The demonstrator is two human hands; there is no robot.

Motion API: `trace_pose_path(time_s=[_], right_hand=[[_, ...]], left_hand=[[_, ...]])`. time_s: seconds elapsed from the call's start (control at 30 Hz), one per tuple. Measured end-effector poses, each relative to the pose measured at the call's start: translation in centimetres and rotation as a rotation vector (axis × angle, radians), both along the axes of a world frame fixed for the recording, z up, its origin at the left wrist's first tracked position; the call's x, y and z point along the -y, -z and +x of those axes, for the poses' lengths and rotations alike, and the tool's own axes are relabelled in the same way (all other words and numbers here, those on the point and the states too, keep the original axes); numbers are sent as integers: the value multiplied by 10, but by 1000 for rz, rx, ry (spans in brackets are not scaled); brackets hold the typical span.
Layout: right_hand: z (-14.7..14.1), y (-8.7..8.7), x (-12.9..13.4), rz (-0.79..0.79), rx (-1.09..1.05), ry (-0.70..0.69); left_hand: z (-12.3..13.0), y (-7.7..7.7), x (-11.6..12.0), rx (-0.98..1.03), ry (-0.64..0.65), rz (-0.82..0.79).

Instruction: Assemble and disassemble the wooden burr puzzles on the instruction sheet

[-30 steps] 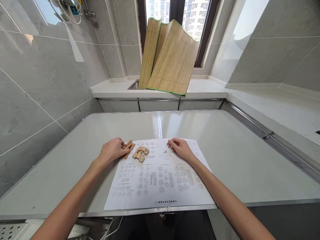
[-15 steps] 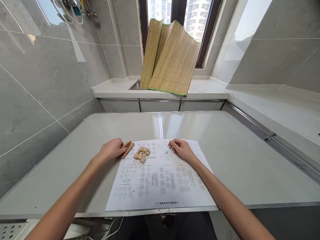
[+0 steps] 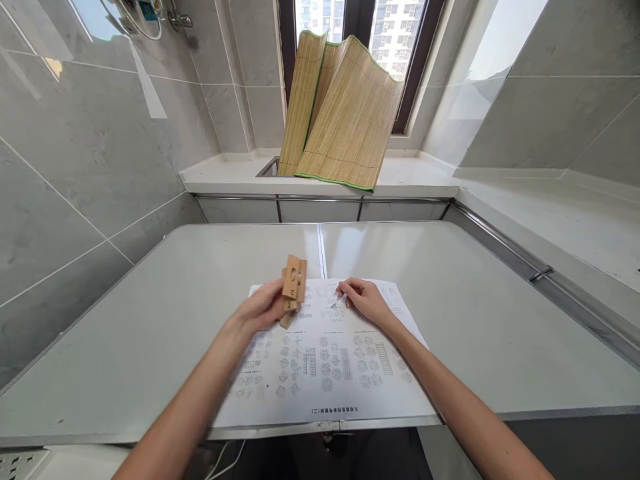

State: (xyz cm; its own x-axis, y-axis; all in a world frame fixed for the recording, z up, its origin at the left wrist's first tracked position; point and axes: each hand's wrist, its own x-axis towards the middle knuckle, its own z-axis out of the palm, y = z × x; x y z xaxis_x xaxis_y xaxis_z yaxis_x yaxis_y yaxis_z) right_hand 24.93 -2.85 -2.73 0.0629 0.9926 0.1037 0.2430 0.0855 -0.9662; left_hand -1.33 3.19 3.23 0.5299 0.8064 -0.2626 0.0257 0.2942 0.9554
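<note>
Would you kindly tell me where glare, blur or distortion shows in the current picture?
In the head view, window light glares off the tabletop; the left hand and its notched wooden pieces seem slightly blurred; the diagram sheet's finest print is illegible; toward the picture's edges, things look stretched, as through a wide-angle lens.

Blocks (image 3: pixel 290 288) were tan; sheet (image 3: pixel 285 410) was white, patterned in grey and black; counter (image 3: pixel 500 333) pale grey; mat (image 3: pixel 350 120) straw-yellow, green-edged.
</note>
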Motion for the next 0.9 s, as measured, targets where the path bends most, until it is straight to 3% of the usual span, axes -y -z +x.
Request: trace_pose_path(time_s=[0.13, 0.3, 0.57, 0.7, 0.9], right_hand=[[2, 1, -2, -4, -83, -47], [4, 5, -5, -25, -147, -90], [-5, -10, 5, -80, -204, -282], [-4, -8, 5, -66, -193, -244], [0, 4, 1, -91, -238, -132]], left_hand=[[49, 21, 22, 141, 45, -101], [70, 33, 30, 215, 87, -247], [78, 37, 38, 43, 102, 38], [79, 39, 47, -77, 100, 167], [79, 46, 49, -89, 98, 181]])
